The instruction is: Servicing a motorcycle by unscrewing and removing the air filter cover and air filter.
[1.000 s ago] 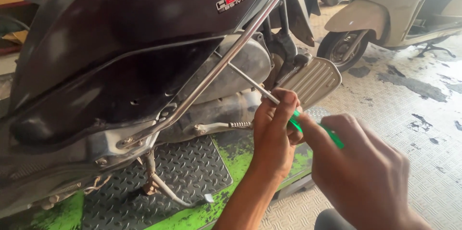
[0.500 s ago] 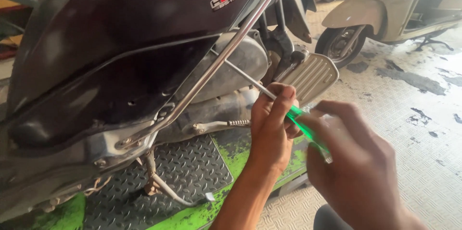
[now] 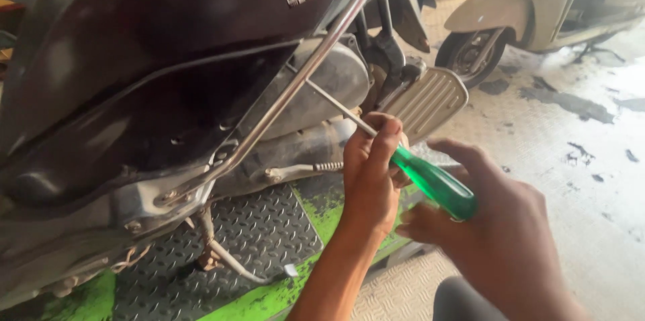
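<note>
Gripping the screwdriver near where shaft meets green handle, the left hand has its fingers clamped around it, while the right hand closes on the handle's butt end. The metal shaft runs up-left under the dark scooter, its tip hidden behind the chrome bar beside the grey engine cover. With the tip out of sight, it could slip off its screw and scratch the cover, or jab the left fingers, if pushed off-axis.
</note>
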